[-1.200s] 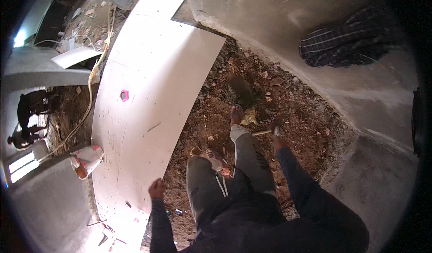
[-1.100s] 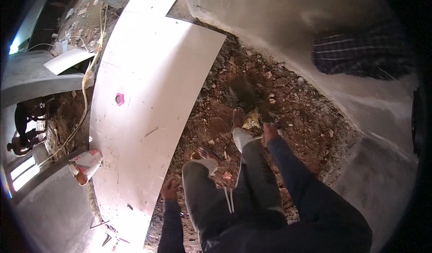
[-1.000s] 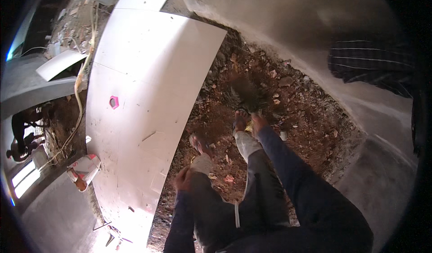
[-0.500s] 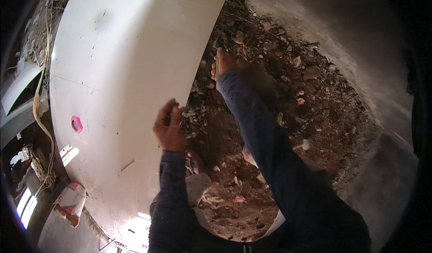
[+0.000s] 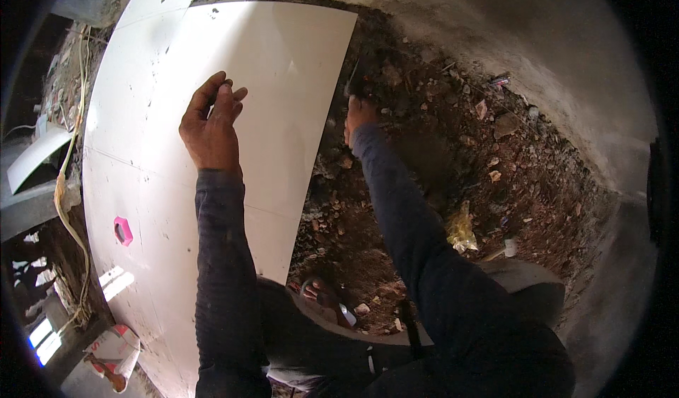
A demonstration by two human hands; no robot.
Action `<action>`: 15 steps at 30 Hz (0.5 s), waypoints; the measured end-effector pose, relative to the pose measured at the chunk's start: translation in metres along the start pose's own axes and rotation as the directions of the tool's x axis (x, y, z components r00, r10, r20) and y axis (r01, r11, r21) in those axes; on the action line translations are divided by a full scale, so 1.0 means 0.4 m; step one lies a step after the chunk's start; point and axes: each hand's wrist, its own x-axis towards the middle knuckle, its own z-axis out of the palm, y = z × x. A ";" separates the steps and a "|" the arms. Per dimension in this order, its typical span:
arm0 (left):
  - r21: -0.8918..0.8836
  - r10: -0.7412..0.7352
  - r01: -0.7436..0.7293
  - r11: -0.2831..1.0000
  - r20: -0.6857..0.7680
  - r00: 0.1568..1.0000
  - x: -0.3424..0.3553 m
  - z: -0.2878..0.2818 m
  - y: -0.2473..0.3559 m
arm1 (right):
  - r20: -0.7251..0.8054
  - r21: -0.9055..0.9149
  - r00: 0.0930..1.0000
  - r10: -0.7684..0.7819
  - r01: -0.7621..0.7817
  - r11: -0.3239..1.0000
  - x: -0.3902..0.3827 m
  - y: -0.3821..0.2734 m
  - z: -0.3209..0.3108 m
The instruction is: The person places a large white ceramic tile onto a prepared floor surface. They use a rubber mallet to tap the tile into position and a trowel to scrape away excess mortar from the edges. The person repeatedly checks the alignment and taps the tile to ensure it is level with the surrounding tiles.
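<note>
White floor tile (image 5: 233,108), long axis running away, left hand (image 5: 211,125) above it

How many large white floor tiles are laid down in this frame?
3 show. The nearest tile lies under the raised left hand, its right edge near the right hand. A second tile adjoins it on the left, a third beyond. More may lie out of view.

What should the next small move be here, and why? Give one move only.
Probably lower the left hand flat onto the white tile. It hovers above the tile with fingers loosely curled, while the right hand already reaches the tile's edge by the rubble.
</note>
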 end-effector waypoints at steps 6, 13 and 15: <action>0.006 -0.041 0.042 0.999 -0.073 0.996 0.077 -0.052 -0.076 | -0.187 0.344 0.920 0.344 -0.267 0.900 -0.214 0.037 0.014; -0.035 -0.094 0.095 0.995 0.028 0.995 0.083 0.030 -0.135 | -0.204 -0.222 0.978 0.032 -0.078 0.972 -0.154 0.455 0.039; -0.012 -0.070 0.071 0.997 0.027 0.997 0.089 0.023 -0.139 | -0.273 -0.127 0.958 0.094 -0.132 0.983 -0.179 0.487 0.030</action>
